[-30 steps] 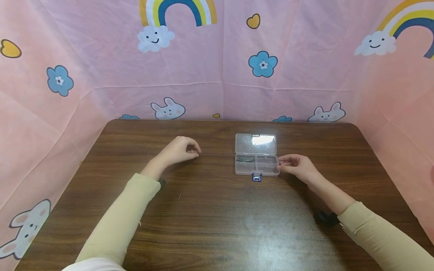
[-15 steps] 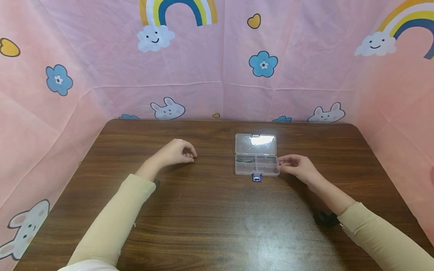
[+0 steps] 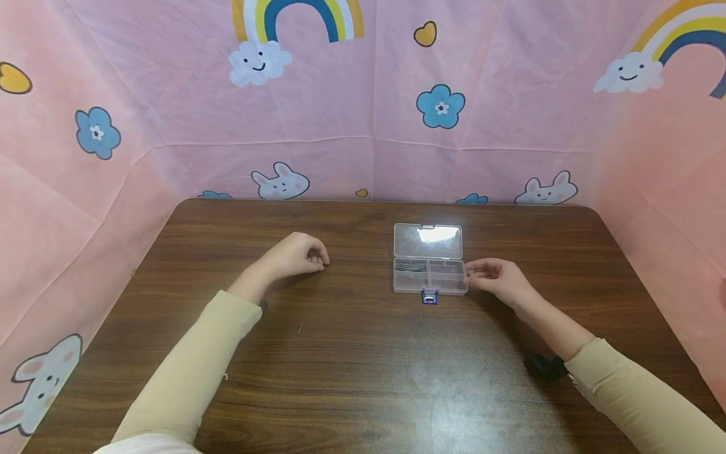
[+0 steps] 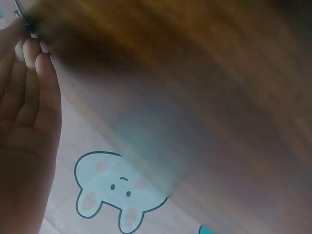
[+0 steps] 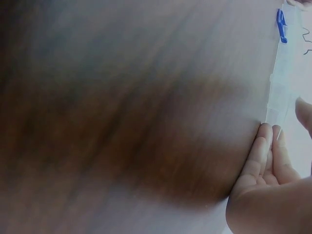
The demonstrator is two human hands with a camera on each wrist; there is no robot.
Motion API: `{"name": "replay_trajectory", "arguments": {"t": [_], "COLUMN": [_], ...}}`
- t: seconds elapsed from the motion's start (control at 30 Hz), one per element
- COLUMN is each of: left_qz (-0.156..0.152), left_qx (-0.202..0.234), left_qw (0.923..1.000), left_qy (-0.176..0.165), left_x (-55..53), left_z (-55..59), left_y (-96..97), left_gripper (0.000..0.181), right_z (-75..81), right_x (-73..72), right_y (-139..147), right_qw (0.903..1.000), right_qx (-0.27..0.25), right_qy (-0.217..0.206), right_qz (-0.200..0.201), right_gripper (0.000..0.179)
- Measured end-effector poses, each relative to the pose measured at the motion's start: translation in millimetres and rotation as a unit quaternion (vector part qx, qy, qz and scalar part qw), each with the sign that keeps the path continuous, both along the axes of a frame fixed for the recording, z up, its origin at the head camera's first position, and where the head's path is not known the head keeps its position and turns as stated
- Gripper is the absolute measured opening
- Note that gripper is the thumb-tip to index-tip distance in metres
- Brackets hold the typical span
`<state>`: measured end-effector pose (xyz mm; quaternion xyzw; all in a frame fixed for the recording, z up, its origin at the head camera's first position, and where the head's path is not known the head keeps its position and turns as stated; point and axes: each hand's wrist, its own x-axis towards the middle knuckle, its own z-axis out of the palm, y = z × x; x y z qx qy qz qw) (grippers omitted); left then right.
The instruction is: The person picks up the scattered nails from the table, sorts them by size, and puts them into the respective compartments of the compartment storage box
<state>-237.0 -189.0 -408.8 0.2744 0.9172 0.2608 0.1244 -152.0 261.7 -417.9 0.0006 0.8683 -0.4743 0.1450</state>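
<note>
My left hand point(image 3: 297, 254) is low over the table's left half, fingers curled inward. In the left wrist view its fingertips pinch a thin shiny metal nail point(image 4: 20, 15), partly cut off by the frame edge. A clear plastic box point(image 3: 411, 283) lies with its lid point(image 3: 407, 241) raised, to the right of centre. Several thin dark nails point(image 3: 409, 268) fill its back left compartment. At the box's right end my right hand point(image 3: 501, 278) rests, its straight fingertips touching the end wall; the thumb stands apart in the right wrist view.
A tiny thin metal piece point(image 3: 300, 329) lies on the brown table point(image 3: 363, 378), nearer me than the left hand. A blue latch point(image 3: 430, 296) juts from the box's front. Pink printed cloth point(image 3: 340, 113) hangs behind the table and along both sides.
Over the past second my left hand has drawn slightly left and towards me, then held nearly still. The right hand and the box have stayed in place.
</note>
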Motion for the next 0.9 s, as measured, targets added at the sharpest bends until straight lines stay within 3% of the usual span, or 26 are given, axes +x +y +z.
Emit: {"name": "replay_trajectory", "arguments": {"t": [0.43,0.73,0.9], "left_qz": [-0.013,0.010,0.025], "left_qx": [-0.026,0.030,0.051], "left_qw": [0.9996,0.9995,0.9983], "left_qy": [0.008,-0.006,0.008], "left_x": [2.2,-2.1,-5.1], "left_z": [3.9,4.1,4.4], "left_y": [5.2,3.0,8.2], "left_gripper": [0.019,0.014,0.013], "right_z": [1.5,2.7,2.8], "right_x": [0.1,-1.2,-1.9], "right_y": [-0.2,-0.4,-0.9], "right_qw": [1.0000,0.9999,1.0000], "right_qx": [0.007,0.006,0.003], "right_qy": [0.001,0.001,-0.003], "right_qz": [0.002,0.011,0.007], "right_gripper": [0.045,0.047,0.047]}}
